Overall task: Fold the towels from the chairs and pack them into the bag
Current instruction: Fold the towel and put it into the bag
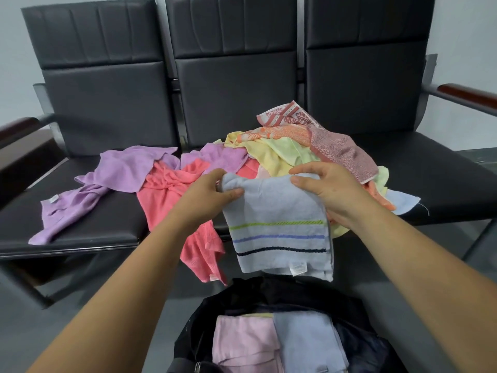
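Soft, even indoor light, fairly bright; dull sheen on the chairs (pixel 236 84), weak shadows beneath them. Wide-angle bending bows the edges. Slightly soft overall, though stripes on the blue towel (pixel 277 211) read clearly.

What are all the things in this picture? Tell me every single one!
Black padded chairs: three, black, joined in a row.
Light blue striped towel: one, with green, blue and dark stripes, held above the bag.
Purple towels: about two, crumpled on the left and middle seats.
Coral pink towel: one, hanging off the seat edge.
Pile of mixed towels: several, yellow, orange, patterned red, on the middle and right seats.
Black fabric bag: one, open, nearest the camera.
Folded pink towel: one, inside the bag, left.
Folded light blue towel: one, inside the bag, right.
Left hand: pinches the striped towel's top edge.
Right hand: pinches the same edge.
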`<action>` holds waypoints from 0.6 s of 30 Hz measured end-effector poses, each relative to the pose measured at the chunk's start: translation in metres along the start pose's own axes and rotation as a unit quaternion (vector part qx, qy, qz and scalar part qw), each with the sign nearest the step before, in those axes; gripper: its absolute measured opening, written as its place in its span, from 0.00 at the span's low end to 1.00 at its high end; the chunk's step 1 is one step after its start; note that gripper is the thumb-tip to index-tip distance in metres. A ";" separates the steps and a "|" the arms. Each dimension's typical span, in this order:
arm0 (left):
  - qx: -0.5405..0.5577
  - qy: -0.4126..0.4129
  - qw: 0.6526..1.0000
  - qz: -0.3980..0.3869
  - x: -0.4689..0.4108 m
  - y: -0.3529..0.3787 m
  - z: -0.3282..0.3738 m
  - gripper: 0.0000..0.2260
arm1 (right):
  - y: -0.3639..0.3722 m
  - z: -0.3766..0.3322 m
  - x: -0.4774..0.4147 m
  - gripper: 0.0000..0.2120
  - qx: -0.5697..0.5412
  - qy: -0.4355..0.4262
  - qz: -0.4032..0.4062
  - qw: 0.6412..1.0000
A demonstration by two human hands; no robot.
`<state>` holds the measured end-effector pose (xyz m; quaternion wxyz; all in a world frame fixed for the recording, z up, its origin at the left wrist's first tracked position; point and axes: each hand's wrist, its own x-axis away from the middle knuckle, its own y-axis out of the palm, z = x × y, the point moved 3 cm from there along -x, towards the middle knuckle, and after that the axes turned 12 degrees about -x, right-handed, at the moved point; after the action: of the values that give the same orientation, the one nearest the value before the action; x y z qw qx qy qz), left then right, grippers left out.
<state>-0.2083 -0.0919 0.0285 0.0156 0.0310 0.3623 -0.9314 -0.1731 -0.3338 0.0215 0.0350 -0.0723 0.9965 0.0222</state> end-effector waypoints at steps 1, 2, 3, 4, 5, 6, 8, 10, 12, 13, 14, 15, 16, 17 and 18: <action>0.018 -0.007 1.000 0.004 -0.001 0.000 -0.001 0.24 | 0.000 -0.001 0.001 0.11 -0.025 0.016 -0.024 0.999; 0.032 -0.019 0.999 0.011 -0.001 -0.001 -0.001 0.24 | 0.000 -0.003 0.003 0.15 -0.050 0.035 -0.065 0.996; 0.041 -0.026 0.998 0.027 0.000 -0.003 0.000 0.21 | -0.001 -0.003 0.005 0.20 -0.054 0.052 -0.107 0.991; 0.045 -0.034 0.997 0.050 -0.002 -0.004 -0.001 0.18 | -0.002 -0.003 0.006 0.23 -0.023 0.053 -0.136 0.989; 0.047 -0.041 0.996 0.069 -0.003 -0.005 -0.003 0.17 | -0.004 -0.004 0.007 0.24 0.036 0.040 -0.146 0.988; 0.053 -0.043 0.994 0.082 -0.003 -0.006 -0.004 0.18 | -0.006 -0.003 0.005 0.22 0.100 0.016 -0.135 0.986; 0.070 -0.028 0.993 0.089 -0.002 -0.006 -0.003 0.19 | -0.010 -0.004 0.002 0.15 0.151 -0.029 -0.088 0.984; 0.082 0.000 0.993 0.082 0.000 -0.005 0.000 0.16 | -0.014 -0.004 0.000 0.09 0.119 -0.045 -0.054 0.990; 0.098 0.031 0.993 0.062 0.001 -0.003 0.005 0.12 | -0.018 -0.003 -0.002 0.06 0.104 -0.050 -0.047 0.992; 0.095 0.045 0.994 0.043 0.002 -0.002 0.006 0.12 | -0.020 -0.002 -0.002 0.06 0.099 -0.052 -0.049 0.993; 0.081 0.053 0.995 0.024 0.001 -0.001 0.005 0.14 | -0.023 -0.001 -0.002 0.06 0.090 -0.054 -0.048 0.993; 0.051 0.058 0.997 0.010 0.000 0.000 0.003 0.17 | -0.025 0.001 -0.002 0.08 0.075 -0.053 -0.042 0.995; 0.009 0.061 0.998 0.004 -0.002 0.002 0.001 0.19 | -0.027 0.002 -0.001 0.10 0.050 -0.048 -0.033 0.997; -0.036 0.063 0.997 0.005 -0.003 0.004 -0.001 0.20 | -0.028 0.003 0.000 0.12 0.014 -0.036 -0.026 0.999; -0.079 0.064 0.995 0.012 -0.004 0.007 -0.002 0.20 | -0.028 0.005 0.001 0.14 -0.025 -0.022 -0.020 0.999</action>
<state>-0.2034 -0.0954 0.0224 0.0055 0.0939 0.4348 -0.8956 -0.1701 -0.3615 0.0154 0.0557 -0.0930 0.9929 0.0484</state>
